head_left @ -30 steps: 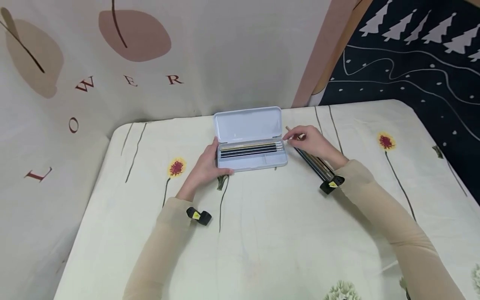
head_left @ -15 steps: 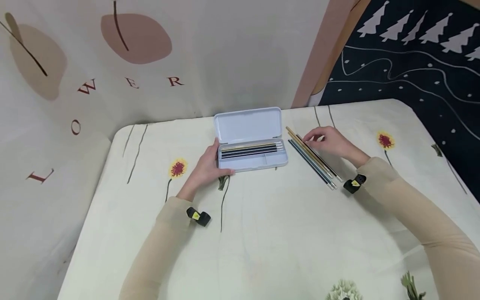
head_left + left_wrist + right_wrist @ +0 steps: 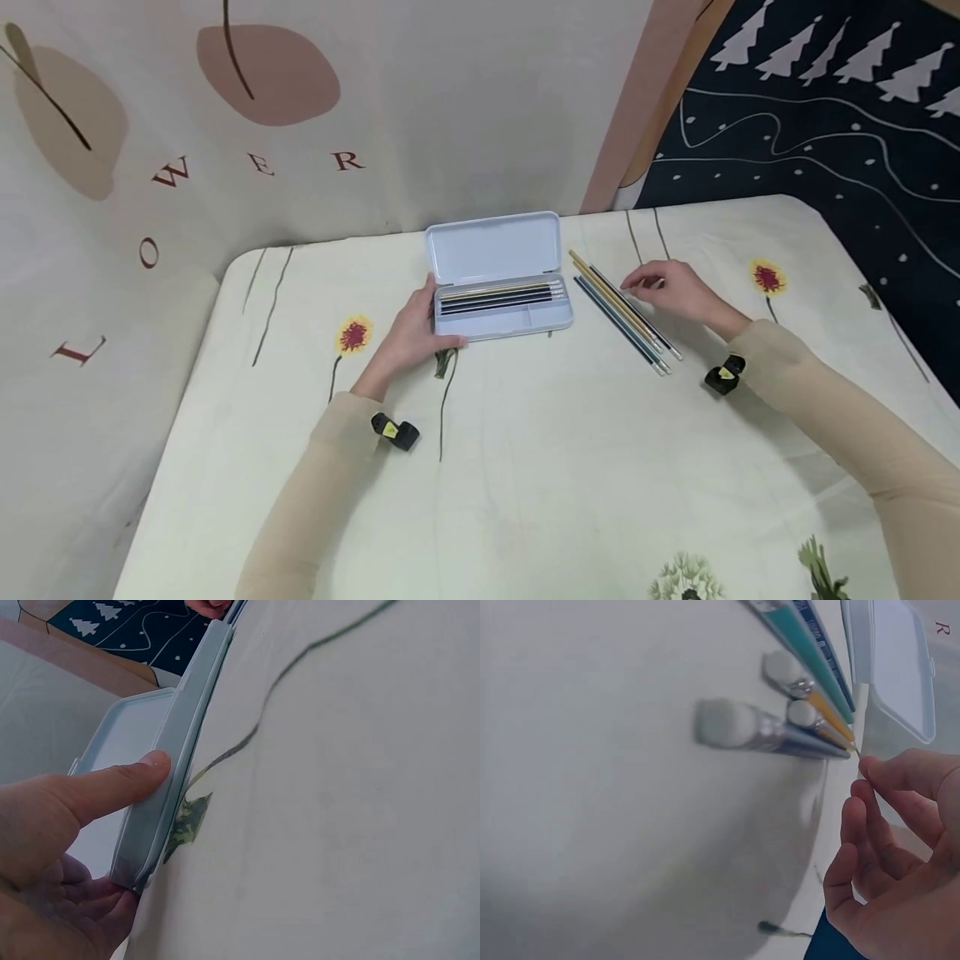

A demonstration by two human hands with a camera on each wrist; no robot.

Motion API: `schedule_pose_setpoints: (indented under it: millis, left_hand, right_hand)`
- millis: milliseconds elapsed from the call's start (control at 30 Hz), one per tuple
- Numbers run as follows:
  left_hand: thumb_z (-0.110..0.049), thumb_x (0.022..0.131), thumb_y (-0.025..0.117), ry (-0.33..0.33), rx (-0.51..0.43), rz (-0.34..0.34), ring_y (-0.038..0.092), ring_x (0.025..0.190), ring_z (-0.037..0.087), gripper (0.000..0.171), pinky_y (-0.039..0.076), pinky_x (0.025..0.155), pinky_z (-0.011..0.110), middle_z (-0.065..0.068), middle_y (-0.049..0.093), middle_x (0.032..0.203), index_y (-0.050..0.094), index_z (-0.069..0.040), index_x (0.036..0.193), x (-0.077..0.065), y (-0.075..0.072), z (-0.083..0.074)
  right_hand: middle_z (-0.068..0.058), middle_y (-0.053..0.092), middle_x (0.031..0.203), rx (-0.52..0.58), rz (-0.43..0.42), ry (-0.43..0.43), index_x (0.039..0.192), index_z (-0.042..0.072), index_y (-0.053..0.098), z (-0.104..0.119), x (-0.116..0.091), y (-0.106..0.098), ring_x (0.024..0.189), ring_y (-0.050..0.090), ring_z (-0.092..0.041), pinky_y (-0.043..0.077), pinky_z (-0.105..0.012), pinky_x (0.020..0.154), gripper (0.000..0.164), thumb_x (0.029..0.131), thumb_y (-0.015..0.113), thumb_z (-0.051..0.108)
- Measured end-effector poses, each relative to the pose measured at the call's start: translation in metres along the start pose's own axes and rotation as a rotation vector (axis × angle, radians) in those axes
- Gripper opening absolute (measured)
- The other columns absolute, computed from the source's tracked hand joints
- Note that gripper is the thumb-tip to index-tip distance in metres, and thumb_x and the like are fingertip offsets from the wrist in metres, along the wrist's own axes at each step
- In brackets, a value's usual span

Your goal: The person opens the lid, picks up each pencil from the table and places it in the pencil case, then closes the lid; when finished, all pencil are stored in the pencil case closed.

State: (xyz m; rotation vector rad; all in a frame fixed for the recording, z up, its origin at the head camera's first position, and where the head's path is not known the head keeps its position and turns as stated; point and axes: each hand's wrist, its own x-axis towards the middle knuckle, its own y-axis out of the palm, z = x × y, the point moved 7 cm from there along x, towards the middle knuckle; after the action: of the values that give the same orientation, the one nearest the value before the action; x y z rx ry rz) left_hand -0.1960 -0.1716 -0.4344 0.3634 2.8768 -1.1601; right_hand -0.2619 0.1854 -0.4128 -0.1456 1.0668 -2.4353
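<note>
1. Gripping a pale blue, rectangular, plastic-looking case (image 3: 491, 322) on white floral cloth (image 3: 525, 458) with the left hand (image 3: 408, 329) (head view); may skew if loosened. Looks upright-lidded, with slim dark pencils (image 3: 498, 302) inside.
2. Pressing its smooth front wall (image 3: 142, 832) (left wrist view); could tip if pushed.
3. Curling the right hand (image 3: 911, 881) loosely, nothing visibly held (right wrist view); could, by nudging, roll white-ended teal, yellow and navy pencils (image 3: 803, 688) right of the case.

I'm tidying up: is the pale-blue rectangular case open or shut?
Open: its pale-blue lid stands raised, exposing slim dark and gold pencils.
</note>
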Motion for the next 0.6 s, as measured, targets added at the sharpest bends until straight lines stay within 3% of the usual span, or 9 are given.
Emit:
schedule_pose_setpoints:
  millis: [300,467,600]
  left_hand:
    - [-0.024,0.076,0.084,0.009,-0.004,0.005,0.03,0.136,0.034,0.116,0.024,0.111,0.047,0.025,0.03,0.149,0.001,-0.002,0.154,0.002,0.002,0.0]
    - [-0.024,0.075,0.085,0.001,0.0,-0.008,0.03,0.136,0.033,0.117,0.023,0.112,0.045,0.024,0.03,0.149,0.002,-0.003,0.154,0.002,0.001,0.002]
    - [-0.024,0.075,0.084,0.002,0.002,-0.007,0.031,0.136,0.033,0.116,0.024,0.111,0.045,0.024,0.03,0.149,0.002,-0.002,0.154,0.002,0.001,0.002]
  right_hand:
    - [-0.018,0.066,0.109,0.053,0.033,0.042,0.111,-0.003,0.068,-0.021,-0.01,0.006,0.089,0.055,-0.024,0.044,-0.023,0.072,0.021,0.094,0.06,0.006]
    - [-0.015,0.065,0.1,0.04,0.038,0.019,0.11,-0.002,0.067,-0.022,-0.006,0.012,0.085,0.051,-0.024,0.041,-0.026,0.071,0.02,0.094,0.059,0.005]
    - [-0.012,0.06,0.095,0.035,0.045,0.059,0.111,-0.002,0.064,-0.022,-0.005,0.016,0.085,0.047,-0.025,0.039,-0.031,0.071,0.02,0.093,0.061,0.006]
